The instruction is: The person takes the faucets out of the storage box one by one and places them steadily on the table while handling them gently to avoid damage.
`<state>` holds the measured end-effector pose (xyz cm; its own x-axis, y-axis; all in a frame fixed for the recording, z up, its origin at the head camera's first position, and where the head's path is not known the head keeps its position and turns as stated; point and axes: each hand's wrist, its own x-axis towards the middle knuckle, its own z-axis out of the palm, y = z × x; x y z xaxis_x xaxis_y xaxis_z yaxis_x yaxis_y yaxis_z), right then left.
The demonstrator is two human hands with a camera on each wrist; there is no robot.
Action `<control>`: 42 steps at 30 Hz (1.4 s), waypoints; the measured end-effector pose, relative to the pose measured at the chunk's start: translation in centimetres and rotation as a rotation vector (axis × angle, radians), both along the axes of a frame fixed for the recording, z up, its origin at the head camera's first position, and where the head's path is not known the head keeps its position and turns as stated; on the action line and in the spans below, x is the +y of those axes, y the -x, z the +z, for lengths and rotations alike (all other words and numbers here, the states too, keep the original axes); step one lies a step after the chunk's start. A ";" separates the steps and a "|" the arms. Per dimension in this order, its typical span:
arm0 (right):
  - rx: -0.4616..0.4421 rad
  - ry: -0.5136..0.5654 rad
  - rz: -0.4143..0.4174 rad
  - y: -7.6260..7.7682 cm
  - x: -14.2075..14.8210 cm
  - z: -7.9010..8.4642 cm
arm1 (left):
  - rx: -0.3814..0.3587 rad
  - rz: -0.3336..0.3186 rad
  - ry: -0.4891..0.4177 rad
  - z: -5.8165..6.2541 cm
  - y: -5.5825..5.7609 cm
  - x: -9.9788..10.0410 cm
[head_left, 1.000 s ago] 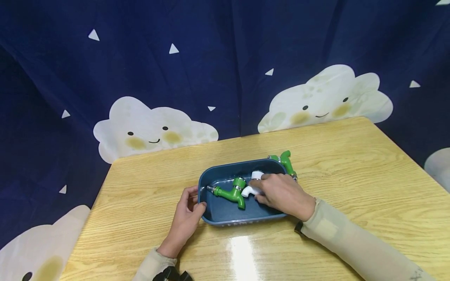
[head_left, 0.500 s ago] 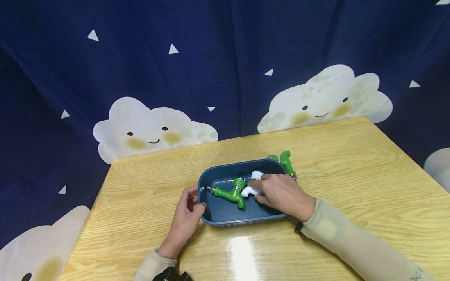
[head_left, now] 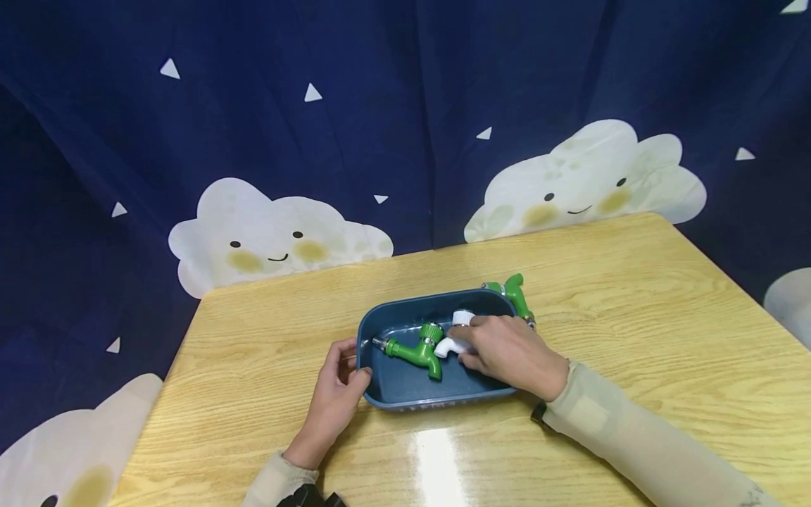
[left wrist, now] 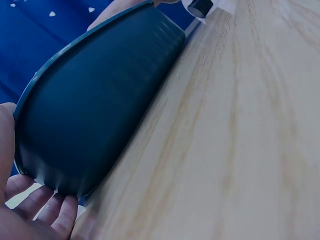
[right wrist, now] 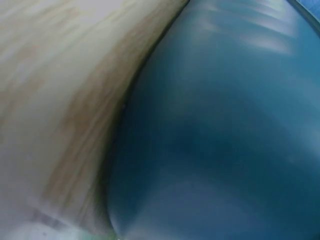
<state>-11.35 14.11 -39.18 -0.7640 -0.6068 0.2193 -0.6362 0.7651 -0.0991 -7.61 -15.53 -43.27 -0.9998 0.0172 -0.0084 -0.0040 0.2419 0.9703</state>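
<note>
My right fingers pinch the white tap, probably light, stiff and slick, best held round its body, while my left fingers grip the tub.

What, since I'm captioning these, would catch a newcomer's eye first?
Probably the two smiling clouds on the navy curtain, behind the table. Next, the green tap inside the tub, and beside it the white tap held in the right hand.

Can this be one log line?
left hand: grips bin; right hand: grips white tap inside; green tap: inside; other green tap: outside
</note>
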 end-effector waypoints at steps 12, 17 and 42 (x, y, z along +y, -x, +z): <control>-0.005 0.009 -0.005 0.0 0.0 0.0 | 0.005 0.002 0.007 -0.1 0.0 0.0; 0.000 0.014 -0.004 0.1 0.0 0.0 | -0.002 0.001 0.011 0.0 0.0 0.0; 0.010 0.059 -0.005 0.2 0.2 0.3 | -0.006 0.004 0.002 0.0 0.0 0.0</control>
<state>-11.55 14.27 -38.90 -0.7648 -0.5886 0.2620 -0.6333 0.7615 -0.1377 -7.58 -15.54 -43.24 -0.9998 0.0136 -0.0145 -0.0108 0.2438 0.9698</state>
